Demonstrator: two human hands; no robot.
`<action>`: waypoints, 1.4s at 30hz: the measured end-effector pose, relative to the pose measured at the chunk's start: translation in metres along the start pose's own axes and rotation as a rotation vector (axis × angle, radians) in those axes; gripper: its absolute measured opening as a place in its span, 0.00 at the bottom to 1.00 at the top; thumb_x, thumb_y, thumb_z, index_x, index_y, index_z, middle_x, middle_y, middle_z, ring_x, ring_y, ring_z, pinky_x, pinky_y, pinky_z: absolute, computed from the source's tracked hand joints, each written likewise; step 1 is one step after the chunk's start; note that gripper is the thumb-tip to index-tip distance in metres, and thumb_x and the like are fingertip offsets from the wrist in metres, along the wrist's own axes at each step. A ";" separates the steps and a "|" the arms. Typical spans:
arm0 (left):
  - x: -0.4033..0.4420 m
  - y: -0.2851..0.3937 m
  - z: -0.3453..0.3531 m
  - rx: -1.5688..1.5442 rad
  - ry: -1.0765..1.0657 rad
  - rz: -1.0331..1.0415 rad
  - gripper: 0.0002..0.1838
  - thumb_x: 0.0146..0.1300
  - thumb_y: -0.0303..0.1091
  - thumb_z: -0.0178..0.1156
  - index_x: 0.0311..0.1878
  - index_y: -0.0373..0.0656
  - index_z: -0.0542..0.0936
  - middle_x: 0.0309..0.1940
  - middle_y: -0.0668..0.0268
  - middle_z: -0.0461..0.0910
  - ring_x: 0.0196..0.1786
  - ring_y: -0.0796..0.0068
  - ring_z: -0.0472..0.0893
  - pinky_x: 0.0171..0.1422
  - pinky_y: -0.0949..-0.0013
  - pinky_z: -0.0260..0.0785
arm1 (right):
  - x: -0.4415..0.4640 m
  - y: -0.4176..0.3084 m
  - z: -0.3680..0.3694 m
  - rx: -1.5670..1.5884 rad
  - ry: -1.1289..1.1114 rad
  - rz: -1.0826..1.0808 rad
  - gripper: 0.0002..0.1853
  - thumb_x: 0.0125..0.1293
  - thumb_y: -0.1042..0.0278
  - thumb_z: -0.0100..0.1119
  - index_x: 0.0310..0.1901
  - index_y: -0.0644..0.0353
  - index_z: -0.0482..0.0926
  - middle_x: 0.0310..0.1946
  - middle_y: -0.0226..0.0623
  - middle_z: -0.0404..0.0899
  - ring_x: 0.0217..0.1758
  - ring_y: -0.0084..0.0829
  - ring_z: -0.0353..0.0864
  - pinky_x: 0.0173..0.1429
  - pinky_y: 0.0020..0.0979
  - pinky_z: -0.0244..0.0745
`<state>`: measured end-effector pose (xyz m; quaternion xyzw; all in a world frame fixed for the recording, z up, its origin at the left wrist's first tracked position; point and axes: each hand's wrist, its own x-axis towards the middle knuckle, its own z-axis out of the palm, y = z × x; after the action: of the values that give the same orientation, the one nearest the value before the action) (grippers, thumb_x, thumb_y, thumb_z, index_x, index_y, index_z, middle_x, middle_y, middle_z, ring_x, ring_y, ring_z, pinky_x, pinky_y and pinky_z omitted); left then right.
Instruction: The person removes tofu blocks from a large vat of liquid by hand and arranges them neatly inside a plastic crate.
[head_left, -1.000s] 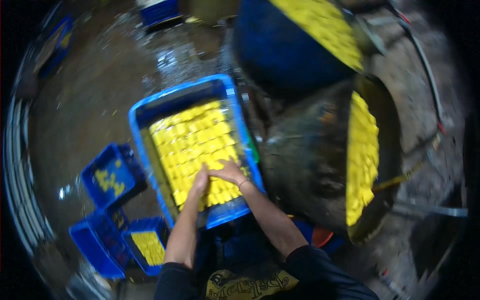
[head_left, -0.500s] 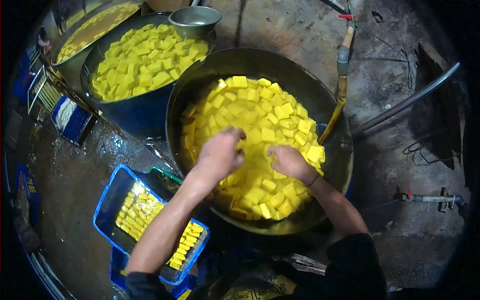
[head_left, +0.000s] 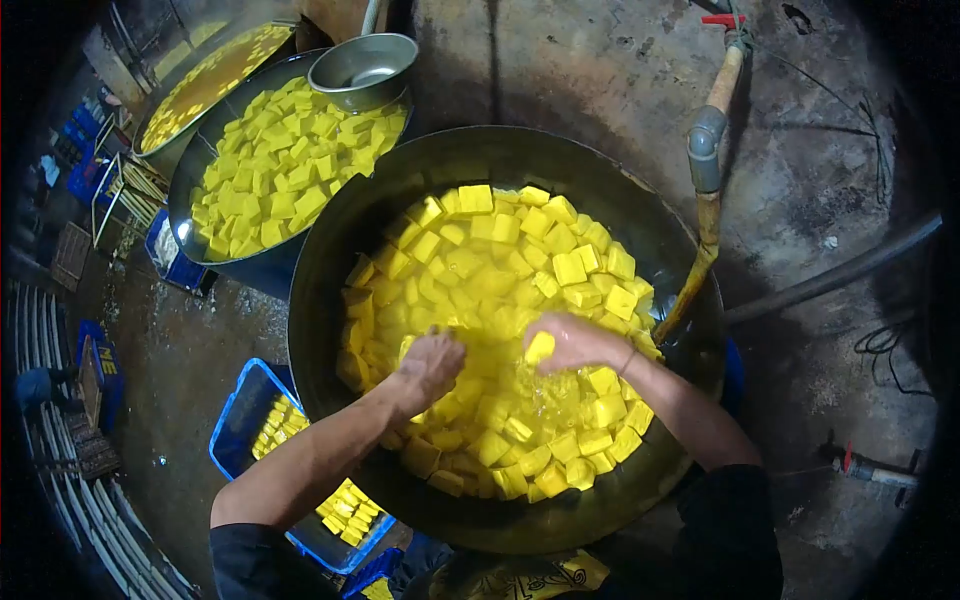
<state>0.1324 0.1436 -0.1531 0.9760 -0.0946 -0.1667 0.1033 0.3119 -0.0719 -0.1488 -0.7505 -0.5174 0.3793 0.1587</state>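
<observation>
A wide dark pan holds yellow liquid crowded with yellow tofu blocks. Over the pan's left middle, my left hand has its fingers curled closed. Yellow shows along its edge, but what lies in the grip is hidden. My right hand, right of centre, pinches a yellow tofu block between thumb and fingers, just above the liquid. Ripples spread on the surface below it. The two hands are apart, with cloudy yellow liquid between them.
A second vat of yellow blocks stands behind left, a metal ladle bowl on its rim. A blue crate with small yellow pieces is at lower left. A pipe reaches into the pan from the right.
The view has shifted, and the pan appears larger. My left hand has moved lower and away from my right hand. A tofu block now shows in my right hand, and the liquid ripples there.
</observation>
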 end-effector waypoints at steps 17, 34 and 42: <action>0.068 -0.060 0.044 -1.355 0.328 -0.055 0.17 0.58 0.27 0.54 0.53 0.39 0.73 0.37 0.59 0.78 0.40 0.66 0.81 0.47 0.69 0.75 | 0.083 0.036 -0.055 0.127 0.125 0.154 0.22 0.47 0.64 0.73 0.46 0.61 0.83 0.41 0.43 0.83 0.43 0.40 0.83 0.47 0.35 0.76; 0.121 0.033 0.021 -2.809 0.914 -0.074 0.18 0.67 0.43 0.42 0.49 0.42 0.75 0.42 0.59 0.79 0.46 0.63 0.80 0.55 0.58 0.74 | 0.054 -0.071 -0.039 0.226 0.478 -0.005 0.23 0.64 0.58 0.65 0.53 0.64 0.74 0.54 0.48 0.76 0.62 0.43 0.75 0.66 0.37 0.69; 0.060 0.002 -0.037 -2.901 1.472 0.133 0.18 0.62 0.47 0.50 0.47 0.46 0.78 0.45 0.60 0.81 0.49 0.56 0.80 0.53 0.47 0.75 | 0.099 -0.062 -0.014 0.620 0.626 -0.021 0.24 0.71 0.50 0.55 0.52 0.68 0.77 0.50 0.51 0.80 0.56 0.42 0.78 0.60 0.35 0.71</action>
<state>0.2007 0.1347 -0.1366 0.0763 -0.1605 -0.3701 -0.9118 0.2990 0.0450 -0.1409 -0.7408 -0.3137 0.2695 0.5293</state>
